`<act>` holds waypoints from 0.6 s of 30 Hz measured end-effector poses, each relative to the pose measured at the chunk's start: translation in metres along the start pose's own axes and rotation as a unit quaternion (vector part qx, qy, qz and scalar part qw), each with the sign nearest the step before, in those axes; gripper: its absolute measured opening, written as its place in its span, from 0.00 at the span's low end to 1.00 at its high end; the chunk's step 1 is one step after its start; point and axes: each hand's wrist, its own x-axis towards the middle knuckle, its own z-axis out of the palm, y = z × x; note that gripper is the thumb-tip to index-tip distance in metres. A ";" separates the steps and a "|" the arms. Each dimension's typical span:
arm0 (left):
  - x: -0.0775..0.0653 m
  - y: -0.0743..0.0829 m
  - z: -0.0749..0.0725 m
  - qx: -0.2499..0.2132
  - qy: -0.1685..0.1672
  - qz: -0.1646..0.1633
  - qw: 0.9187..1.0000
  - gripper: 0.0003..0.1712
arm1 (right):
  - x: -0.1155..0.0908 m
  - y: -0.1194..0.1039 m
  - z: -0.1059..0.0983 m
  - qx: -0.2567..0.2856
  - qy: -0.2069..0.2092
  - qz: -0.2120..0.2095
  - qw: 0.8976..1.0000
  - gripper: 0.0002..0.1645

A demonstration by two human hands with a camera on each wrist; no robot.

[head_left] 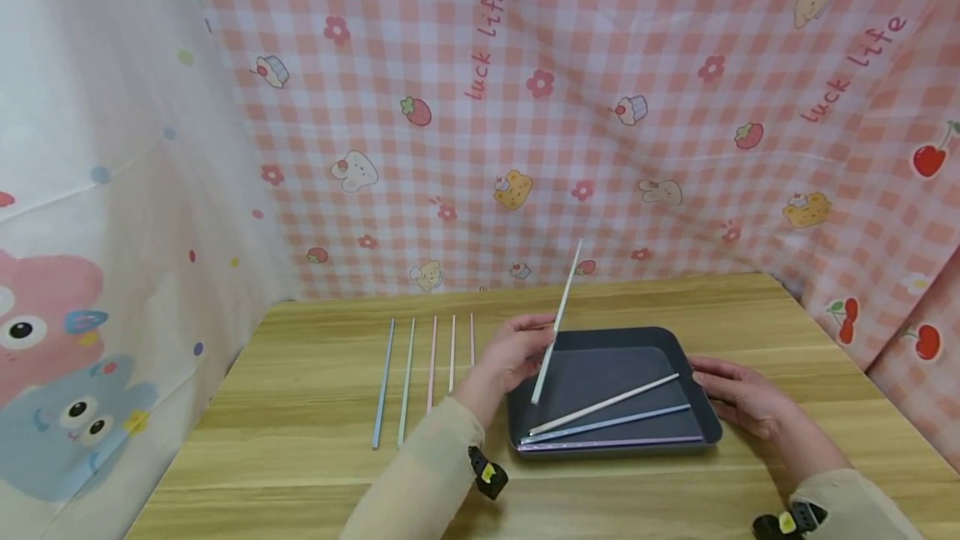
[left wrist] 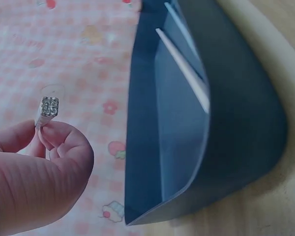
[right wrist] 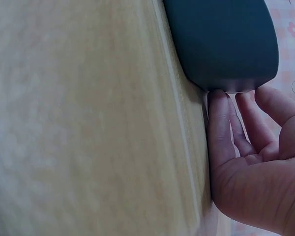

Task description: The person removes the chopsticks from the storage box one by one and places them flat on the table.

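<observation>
My left hand [head_left: 519,350] pinches a slender pale chopstick [head_left: 558,319] over the left side of a dark grey tray [head_left: 600,338]. The chopstick slants, its thin tip up and away; its square, glittery butt end [left wrist: 49,106] shows in the left wrist view. Inside the tray lie a white chopstick [head_left: 607,403], a blue chopstick [head_left: 615,422] and a purple chopstick [head_left: 615,443] along the near wall. Against the tray's right wall rest the fingertips of my right hand [head_left: 742,397], its fingers fairly straight in the right wrist view.
Left of the tray, several chopsticks stand in a spaced row on the wooden table [head_left: 300,407], among them a blue one [head_left: 383,386], a green one [head_left: 407,382] and a pink one [head_left: 432,365]. My left forearm hides some lower ends. A checked curtain [head_left: 450,148] hangs behind.
</observation>
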 end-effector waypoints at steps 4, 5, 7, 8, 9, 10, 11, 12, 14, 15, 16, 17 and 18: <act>-0.003 0.007 -0.007 -0.027 0.016 0.002 0.999 0.16 | 0.000 -0.001 0.001 -0.012 0.014 0.009 1.000 0.15; -0.003 0.009 -0.008 -0.031 0.019 0.002 0.999 0.16 | 0.000 -0.001 0.002 -0.014 0.016 0.010 1.000 0.15; -0.005 0.013 -0.013 -0.033 0.025 0.003 0.999 0.15 | -0.001 -0.002 0.002 -0.017 0.018 0.010 1.000 0.14; -0.006 0.015 -0.015 -0.033 0.028 0.003 0.999 0.15 | -0.001 -0.002 0.002 -0.017 0.017 0.009 1.000 0.15; -0.007 0.017 -0.017 -0.032 0.030 0.005 0.999 0.15 | -0.001 -0.002 0.002 -0.017 0.016 0.008 1.000 0.15; -0.008 0.019 -0.020 -0.030 0.034 0.007 0.999 0.15 | 0.000 -0.002 0.002 -0.016 0.015 0.007 1.000 0.15; -0.009 0.020 -0.023 -0.026 0.037 0.011 0.999 0.15 | 0.000 -0.002 0.001 -0.015 0.014 0.007 1.000 0.15; -0.010 0.022 -0.026 -0.025 0.042 0.013 0.999 0.14 | 0.000 -0.002 0.001 -0.014 0.012 0.006 1.000 0.15; -0.011 0.025 -0.033 -0.019 0.048 0.022 0.998 0.14 | 0.000 -0.002 0.001 -0.012 0.010 0.006 1.000 0.16; -0.012 0.026 -0.037 -0.019 0.051 0.026 0.998 0.13 | 0.000 -0.002 0.001 -0.012 0.010 0.005 1.000 0.15; -0.012 0.027 -0.041 -0.016 0.055 0.029 0.998 0.12 | 0.000 -0.001 0.001 -0.014 0.011 0.006 1.000 0.15; -0.012 0.028 -0.045 -0.013 0.060 0.032 0.998 0.12 | 0.000 -0.001 0.000 -0.015 0.011 0.006 1.000 0.15; -0.012 0.029 -0.048 -0.011 0.065 0.035 0.997 0.12 | 0.000 -0.001 0.000 -0.016 0.012 0.006 1.000 0.15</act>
